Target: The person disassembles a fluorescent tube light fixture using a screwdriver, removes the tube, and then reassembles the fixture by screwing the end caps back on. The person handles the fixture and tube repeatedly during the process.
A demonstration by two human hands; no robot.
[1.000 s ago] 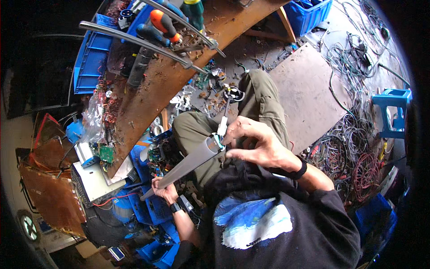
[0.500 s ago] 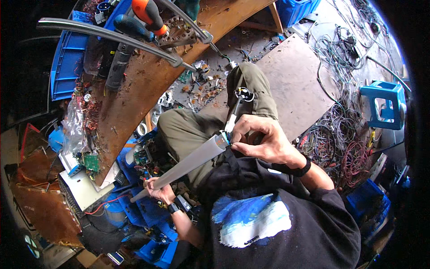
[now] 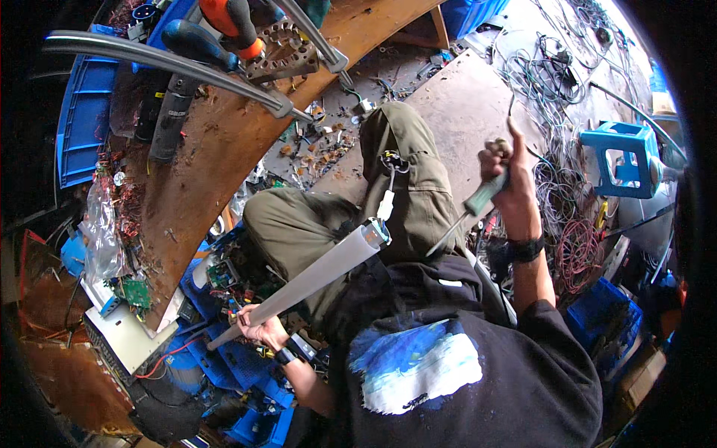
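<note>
A long frosted white lamp tube (image 3: pixel 310 286) slants across my lap. My left hand (image 3: pixel 263 328) is closed around its lower left part. At its upper right end (image 3: pixel 377 233) a bluish-green edge shows inside the opening. Just beyond that end, a white connector (image 3: pixel 386 204) on a pale lead runs up to a small dark round piece (image 3: pixel 393 160) lying on my trouser leg. My right hand (image 3: pixel 517 178), raised off to the right, grips a screwdriver (image 3: pixel 487 195) with a greenish handle. Its thin shaft points down and left, and motion blurs it slightly.
On the left, a wooden bench (image 3: pixel 224 160) carries tools and scraps, with metal bars and an orange-black handle (image 3: pixel 230 26) above it. A flat board (image 3: pixel 455 112) lies ahead. Tangled cables (image 3: pixel 567 187) and a blue stool (image 3: pixel 620 153) are to the right.
My right hand has left the tube's end and moved up and right. A screwdriver now shows in it. My left hand still holds the tube, and the whole view has shifted slightly.
</note>
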